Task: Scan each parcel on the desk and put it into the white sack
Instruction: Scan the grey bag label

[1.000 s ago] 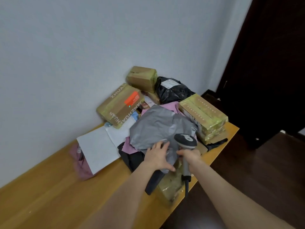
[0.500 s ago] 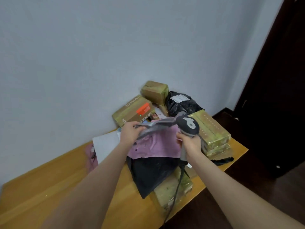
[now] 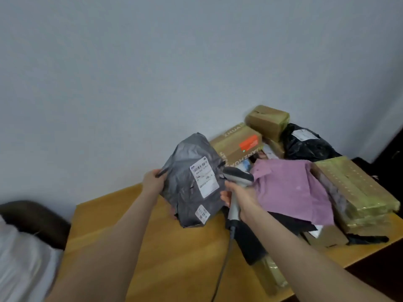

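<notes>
Item in hand: grey crumpled plastic mailer parcel (image 3: 187,153), held clear of the yellow wooden desk (image 3: 174,247), label side toward me. My left hand (image 3: 153,184) pinches its left edge. My right hand (image 3: 242,199) is clenched round the handle of the grey-and-white corded barcode scanner (image 3: 237,176), whose head sits just beside the parcel's right edge. White printed shipping label (image 3: 204,177): upper face, barcode along its top. A second small white sticker (image 3: 202,213) sits near the bottom corner. Step in hand, as I judge it: the scan. To do it well: draw the scanner back from the parcel, turn its window square onto the barcode, pull the wrinkled film taut so the bars lie flat, and hold steady. Stock on the far right of the desk: pink plastic mailer (image 3: 287,188), black plastic bag parcel (image 3: 305,147), brown cardboard box with orange sticker (image 3: 235,142), small taped brown box (image 3: 267,120), greenish tape-wrapped cartons (image 3: 353,188). Near left, off the desk: white fabric (image 3: 21,258), likely the sack, too blurred to be sure.
</notes>
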Demonstrator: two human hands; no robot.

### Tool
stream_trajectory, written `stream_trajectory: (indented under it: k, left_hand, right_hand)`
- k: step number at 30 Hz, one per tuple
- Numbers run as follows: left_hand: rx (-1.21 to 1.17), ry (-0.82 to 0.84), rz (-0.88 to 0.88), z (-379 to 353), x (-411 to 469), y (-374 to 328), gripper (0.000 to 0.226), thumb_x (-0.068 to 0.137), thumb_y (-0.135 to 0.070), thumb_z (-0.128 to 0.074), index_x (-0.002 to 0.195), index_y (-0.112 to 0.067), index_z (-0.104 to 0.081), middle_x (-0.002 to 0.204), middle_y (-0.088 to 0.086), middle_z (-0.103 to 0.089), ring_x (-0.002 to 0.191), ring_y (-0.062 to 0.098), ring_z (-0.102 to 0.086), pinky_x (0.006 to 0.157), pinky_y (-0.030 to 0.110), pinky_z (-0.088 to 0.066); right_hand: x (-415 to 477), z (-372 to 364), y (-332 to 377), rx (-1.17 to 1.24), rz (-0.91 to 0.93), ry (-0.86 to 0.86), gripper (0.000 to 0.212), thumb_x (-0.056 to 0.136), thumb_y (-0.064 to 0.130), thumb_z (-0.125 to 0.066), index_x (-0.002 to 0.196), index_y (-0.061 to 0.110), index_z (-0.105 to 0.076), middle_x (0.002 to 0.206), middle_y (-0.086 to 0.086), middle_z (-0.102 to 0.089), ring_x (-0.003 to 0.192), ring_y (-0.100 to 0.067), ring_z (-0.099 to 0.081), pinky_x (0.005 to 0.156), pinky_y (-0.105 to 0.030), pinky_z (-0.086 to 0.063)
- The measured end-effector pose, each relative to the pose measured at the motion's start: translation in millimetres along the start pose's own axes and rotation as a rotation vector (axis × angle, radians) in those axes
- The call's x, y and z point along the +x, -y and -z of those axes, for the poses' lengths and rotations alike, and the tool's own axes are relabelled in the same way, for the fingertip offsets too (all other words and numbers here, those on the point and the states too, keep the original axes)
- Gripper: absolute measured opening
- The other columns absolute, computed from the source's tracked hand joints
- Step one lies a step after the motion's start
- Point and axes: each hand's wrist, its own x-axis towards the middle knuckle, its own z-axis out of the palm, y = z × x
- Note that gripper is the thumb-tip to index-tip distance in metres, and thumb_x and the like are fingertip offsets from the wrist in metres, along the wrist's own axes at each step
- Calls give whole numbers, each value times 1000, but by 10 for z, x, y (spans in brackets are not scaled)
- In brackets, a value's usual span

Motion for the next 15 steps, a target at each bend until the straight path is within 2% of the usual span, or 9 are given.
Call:
stream_trajectory:
  k: [3,6,8,10,12,15]
  left_hand:
    - [144,8,101,372,211,554,22,96,-10,-53,114,-6,-65,108,11,-67,100,30,-62,87,40,-52]
    - [298,30,136,708,380,1057,22,94,-5,-53,111,-3,-67,109,15,-67,103,32,-61,80,32,-46]
    - [394,52,174,903,477,1338,26,95,-7,-53,117,-4,-65,115,14,-66,106,31,-59,79,29,-44]
    - [474,41,193,1081,568,1568,34,95,-10,-53,129,-9,-58,128,13,-60,115,31,-55,87,30,-43]
    - [530,-17,216,1214,635,1737,50,94,-13,-54,143,-11,-41,140,20,-44,125,35,-45,99,37,-40]
    - [623,-13,313,1272,605,1916,59,95,-21,-55,147,-11,-28,144,23,-31,123,38,-43,96,45,-44]
  right_hand:
    - [126,-385,-355,-49,-73,15,12,87,10,-69,86,0,-63,67,-15,-65,38,-12,-60,35,-18,-43]
    - [237,-746,-715,-149,-107,5,15,84,10,-72,85,-3,-63,65,-17,-67,43,-18,-60,37,-22,-43]
    - [306,-952,-928,-226,-142,12,14,84,9,-72,82,-3,-63,64,-16,-66,46,-19,-60,40,-23,-43]
    - [361,-1120,-1113,-268,-182,22,13,85,4,-69,77,-3,-61,64,-17,-64,42,-18,-57,39,-21,-44]
    - [431,-1254,-1268,-330,-202,31,12,85,4,-69,76,-1,-61,65,-15,-63,46,-18,-57,42,-22,-45]
    - [540,-1416,-1473,-434,-191,34,11,81,8,-72,84,2,-63,73,-15,-63,59,-23,-59,55,-31,-49]
